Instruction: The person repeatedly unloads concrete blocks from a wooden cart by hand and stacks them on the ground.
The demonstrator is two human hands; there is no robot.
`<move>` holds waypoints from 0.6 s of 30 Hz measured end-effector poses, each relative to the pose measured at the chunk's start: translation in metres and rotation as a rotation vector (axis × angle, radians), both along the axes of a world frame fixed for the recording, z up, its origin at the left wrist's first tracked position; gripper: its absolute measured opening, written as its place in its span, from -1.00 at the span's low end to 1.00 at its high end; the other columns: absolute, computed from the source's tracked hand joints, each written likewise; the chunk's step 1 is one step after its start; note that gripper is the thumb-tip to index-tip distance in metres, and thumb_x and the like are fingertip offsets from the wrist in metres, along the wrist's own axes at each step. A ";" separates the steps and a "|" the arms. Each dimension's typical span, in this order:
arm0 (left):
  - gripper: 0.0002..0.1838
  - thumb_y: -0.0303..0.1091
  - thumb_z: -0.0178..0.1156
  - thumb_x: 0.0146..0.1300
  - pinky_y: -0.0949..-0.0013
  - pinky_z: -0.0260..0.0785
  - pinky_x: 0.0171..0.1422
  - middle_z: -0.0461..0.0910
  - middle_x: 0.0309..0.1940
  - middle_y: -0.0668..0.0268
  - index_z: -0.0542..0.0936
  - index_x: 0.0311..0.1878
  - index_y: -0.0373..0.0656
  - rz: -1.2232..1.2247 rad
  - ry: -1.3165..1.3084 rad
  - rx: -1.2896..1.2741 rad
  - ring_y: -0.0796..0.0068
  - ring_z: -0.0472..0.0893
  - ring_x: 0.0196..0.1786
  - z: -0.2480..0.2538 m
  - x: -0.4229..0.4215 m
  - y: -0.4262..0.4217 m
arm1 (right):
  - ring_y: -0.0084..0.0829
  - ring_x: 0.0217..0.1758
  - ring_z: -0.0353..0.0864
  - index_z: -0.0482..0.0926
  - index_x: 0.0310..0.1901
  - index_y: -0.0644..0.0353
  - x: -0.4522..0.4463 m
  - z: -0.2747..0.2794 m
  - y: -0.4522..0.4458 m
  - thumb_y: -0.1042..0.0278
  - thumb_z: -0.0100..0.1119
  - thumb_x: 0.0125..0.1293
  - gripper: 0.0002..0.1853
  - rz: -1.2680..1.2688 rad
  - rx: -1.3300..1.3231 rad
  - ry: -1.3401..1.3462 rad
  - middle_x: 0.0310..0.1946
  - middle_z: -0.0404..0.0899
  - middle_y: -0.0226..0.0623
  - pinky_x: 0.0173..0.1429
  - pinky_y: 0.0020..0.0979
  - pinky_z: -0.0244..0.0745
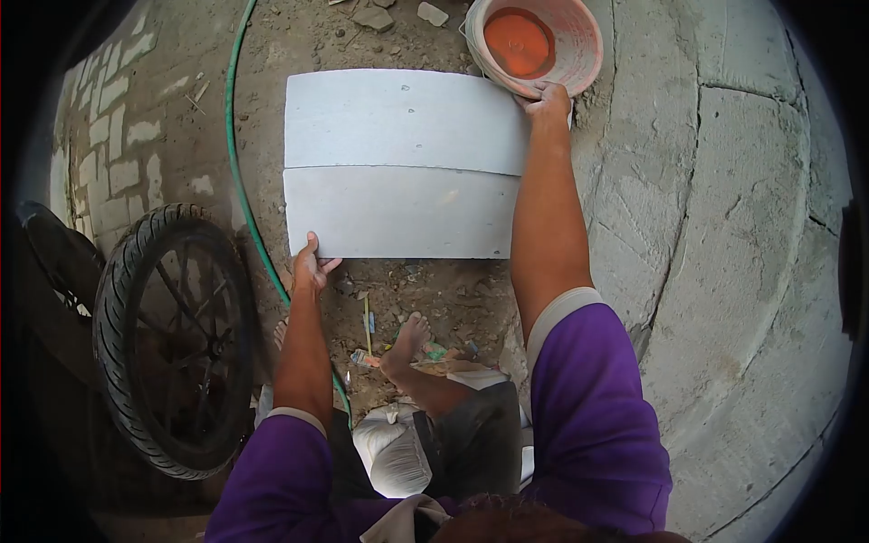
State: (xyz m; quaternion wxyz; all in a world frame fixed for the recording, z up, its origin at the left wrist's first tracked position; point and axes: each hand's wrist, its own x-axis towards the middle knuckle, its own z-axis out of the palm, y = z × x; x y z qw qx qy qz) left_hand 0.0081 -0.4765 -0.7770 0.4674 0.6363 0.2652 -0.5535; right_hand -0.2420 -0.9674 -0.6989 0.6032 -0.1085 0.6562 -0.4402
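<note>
Two pale grey-white boards lie edge to edge before me, the far board [398, 118] and the near board [398, 213]. At the near board's lower left corner, my left hand [314, 267] grips the edge, thumb on top and fingers underneath. My right hand [548, 104] is at the far board's right end, against the rim of a bucket [579, 45]. Its fingers are bent and partly hidden, so what they hold is unclear. Orange-red material shows inside the bucket.
A green hose [233, 136] runs along the dirt left of the boards. A black wheel [172, 339] stands at the left. Cracked concrete slabs [724, 226] cover the right side. Stones [433, 14] lie at the top. My bare foot and litter are below the boards, near a white sack [392, 457].
</note>
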 end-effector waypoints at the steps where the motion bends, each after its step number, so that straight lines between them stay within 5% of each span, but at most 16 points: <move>1: -0.41 0.06 0.20 0.36 -0.02 0.59 0.04 0.60 0.01 0.13 0.45 0.20 -0.27 0.005 0.004 -0.002 0.12 0.64 -0.01 0.000 0.000 0.001 | 0.22 0.20 0.44 0.32 0.16 0.48 -0.004 -0.006 0.000 0.58 0.14 0.22 -0.53 -0.058 -0.001 -0.011 0.21 0.32 0.17 0.19 0.36 0.42; 3: -0.42 0.06 0.20 0.36 0.01 0.61 0.02 0.61 -0.02 0.14 0.46 0.18 -0.27 0.013 0.030 -0.043 0.13 0.65 -0.07 -0.003 0.000 0.001 | 0.15 -0.03 0.59 0.36 0.01 0.58 0.006 0.006 0.008 0.77 0.08 0.11 -0.62 -0.167 -0.037 0.031 0.04 0.43 0.18 -0.02 0.27 0.65; 8: -0.41 0.04 0.23 0.34 -0.02 0.62 0.00 0.62 -0.04 0.11 0.46 0.16 -0.31 0.051 0.007 0.000 0.13 0.67 -0.09 -0.003 0.000 0.000 | 0.09 -0.11 0.62 0.34 -0.02 0.57 0.017 -0.001 0.024 0.85 0.08 0.02 -0.59 -0.279 -0.161 -0.011 -0.03 0.46 0.11 -0.06 0.23 0.68; 10: -0.29 0.12 0.18 0.34 -0.13 0.42 0.24 0.49 0.20 0.08 0.34 0.32 -0.27 0.004 0.050 0.007 -0.04 0.51 0.21 -0.008 0.001 0.004 | 0.05 -0.12 0.63 0.33 -0.01 0.57 0.011 -0.005 0.021 0.84 0.08 0.02 -0.57 -0.165 -0.204 0.076 -0.04 0.46 0.12 -0.09 0.17 0.72; 12: -0.28 0.12 0.18 0.35 -0.13 0.43 0.24 0.49 0.20 0.09 0.34 0.32 -0.28 0.020 0.061 0.010 -0.04 0.51 0.21 -0.007 0.001 0.003 | 0.03 -0.12 0.64 0.31 0.00 0.59 0.012 -0.003 0.015 0.84 0.04 0.02 -0.57 -0.134 -0.172 0.136 -0.02 0.44 0.13 -0.12 0.13 0.74; 14: -0.40 0.02 0.21 0.36 0.02 0.66 -0.08 0.61 -0.05 0.06 0.45 0.13 -0.40 0.043 -0.019 0.011 0.13 0.69 -0.13 -0.002 -0.002 -0.002 | 0.04 -0.13 0.64 0.30 0.01 0.60 0.008 0.002 0.008 0.85 0.01 0.03 -0.57 -0.095 -0.081 0.174 0.00 0.43 0.13 -0.13 0.15 0.73; 18: -0.43 0.00 0.20 0.37 0.03 0.66 -0.09 0.62 -0.05 0.07 0.46 0.14 -0.37 0.041 -0.007 0.027 0.12 0.69 -0.13 0.001 0.000 -0.001 | 0.08 -0.14 0.63 0.30 0.07 0.58 0.016 0.020 0.009 0.82 0.00 0.08 -0.55 -0.161 -0.029 0.141 0.01 0.42 0.13 -0.13 0.26 0.70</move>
